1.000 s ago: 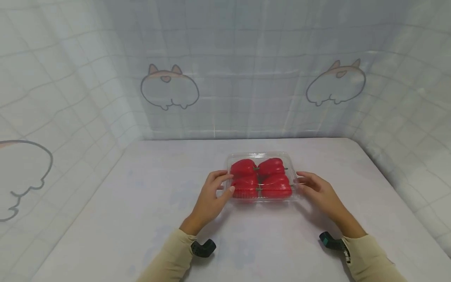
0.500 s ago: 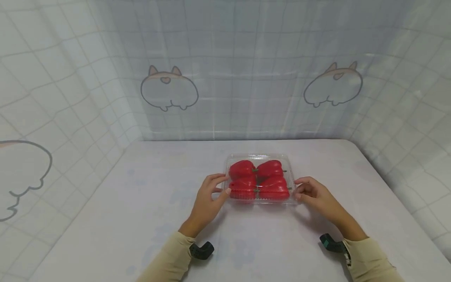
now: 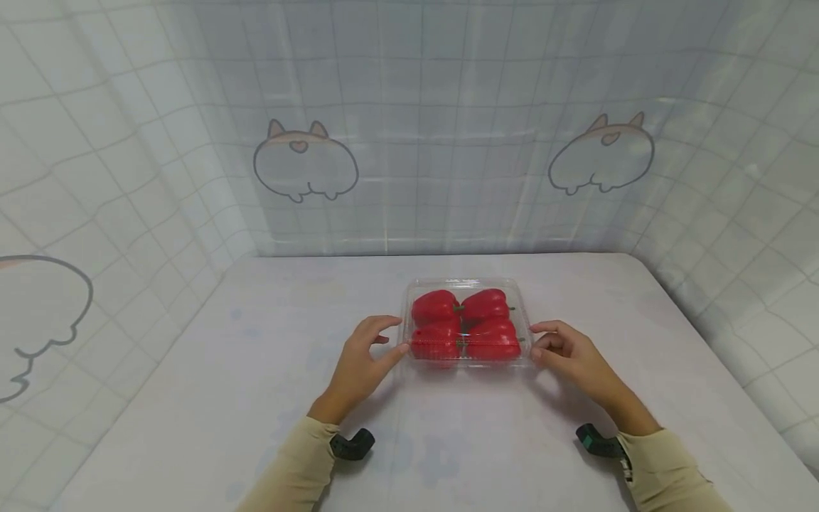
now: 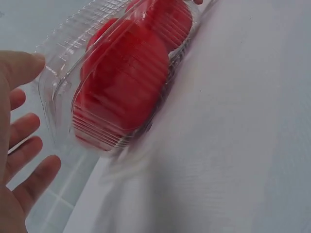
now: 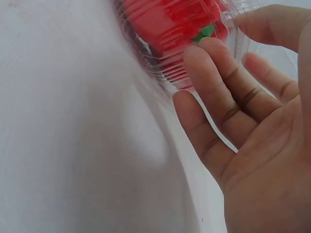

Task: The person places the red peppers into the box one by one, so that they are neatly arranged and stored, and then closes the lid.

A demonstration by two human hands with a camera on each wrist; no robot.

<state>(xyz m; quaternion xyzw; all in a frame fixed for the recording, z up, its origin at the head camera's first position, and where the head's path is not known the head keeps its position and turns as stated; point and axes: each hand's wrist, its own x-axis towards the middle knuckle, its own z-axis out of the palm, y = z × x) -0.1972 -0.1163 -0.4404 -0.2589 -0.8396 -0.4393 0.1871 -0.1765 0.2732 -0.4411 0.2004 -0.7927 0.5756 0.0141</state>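
A clear plastic clamshell box (image 3: 473, 364) with its lid down lies on the table, holding several red bell peppers (image 3: 489, 338) with green stems. At its left end is my left hand (image 3: 358, 364), fingers loosely spread. In the left wrist view, the thumb tip (image 4: 38, 62) meets the box's rim, while the other fingers stand apart from it. My right hand (image 3: 576, 359) pinches the right end of the box. Its thumb (image 5: 272, 24) lies on the rim and its curled fingers (image 5: 209, 73) are against the side wall, as the right wrist view shows.
The box rests on a pale, faintly patterned table (image 3: 256, 398). Behind and at both sides hang white grid-patterned curtains (image 3: 448, 178) with cartoon animal prints. A dark wrist device (image 3: 353, 445) sits at the left cuff, and another dark device (image 3: 598, 441) at the right one.
The left hand has drawn back slightly to the left, and its fingers have come away from the box's side. The box and the right hand have shifted a little left in view.
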